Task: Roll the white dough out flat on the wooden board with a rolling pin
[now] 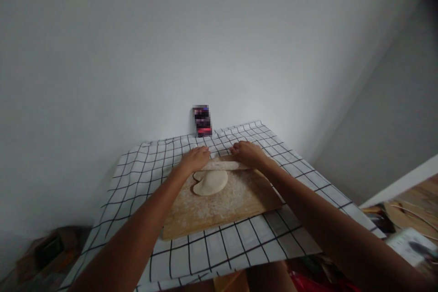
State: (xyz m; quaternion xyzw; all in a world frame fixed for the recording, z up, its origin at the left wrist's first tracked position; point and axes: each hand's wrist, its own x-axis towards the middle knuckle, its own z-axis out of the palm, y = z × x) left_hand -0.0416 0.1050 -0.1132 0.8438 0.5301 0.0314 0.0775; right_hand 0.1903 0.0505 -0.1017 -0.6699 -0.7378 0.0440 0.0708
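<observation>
Both hands, left hand [195,157] and right hand [247,153], press flat on a rolling pin [222,165] at the far edge of half-flattened dough [210,182] on a floured wooden board [236,200]; rolling looks unfinished.

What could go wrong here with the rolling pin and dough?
The dough is uneven, with a small lobe by the left hand; it may roll out lopsided. The rolling pin sits at the wooden board's far edge under the right hand and might run onto the checked cloth.
</observation>
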